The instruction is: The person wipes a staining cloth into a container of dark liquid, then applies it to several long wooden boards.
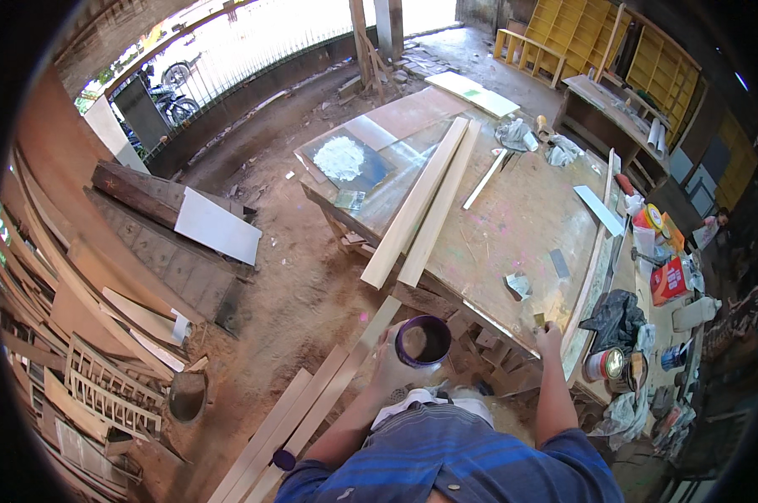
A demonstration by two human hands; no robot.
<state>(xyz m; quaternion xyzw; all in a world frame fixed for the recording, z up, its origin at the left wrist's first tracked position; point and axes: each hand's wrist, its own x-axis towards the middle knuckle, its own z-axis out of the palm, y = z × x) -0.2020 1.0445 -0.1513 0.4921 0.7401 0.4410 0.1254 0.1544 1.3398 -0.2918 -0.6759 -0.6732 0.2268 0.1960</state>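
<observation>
The left hand point(389, 356) has its fingers wrapped round an open can point(423, 341), just off the tabletop's point(513, 226) near edge. It looks stiff, maybe heavy; best held round the sides. The right hand point(549, 335) pinches a small brush point(538, 319) there.

1. Middle of the workbench point(513, 226): bare, open to reach.
2. Two long boards point(421, 201) lie diagonally, blocking its left part.
3. Right edge: black bag point(615, 318) and tins point(604, 364) crowd it.
4. Far end: crumpled rags point(517, 134).
</observation>
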